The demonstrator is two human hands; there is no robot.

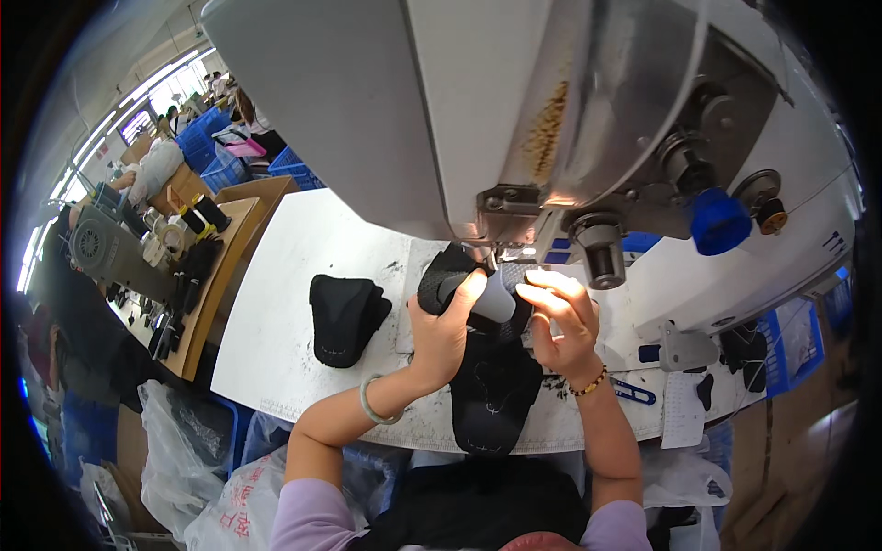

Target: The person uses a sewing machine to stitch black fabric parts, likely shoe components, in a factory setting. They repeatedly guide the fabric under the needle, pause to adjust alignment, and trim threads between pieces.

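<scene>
Under the head of a white sewing machine (340,101), a black fabric piece (498,372) with a pale panel (494,299) lies across the worktable (266,285), its far end close to the needle area. The left hand (441,332) grips its left side, thumb on top; the right hand (565,323) sets bent fingertips on the right edge, though whether its thumb pinches cannot be told. Good handling likely calls for layers kept flat, even guidance from both sides, and fingertips well clear of the needle.
</scene>
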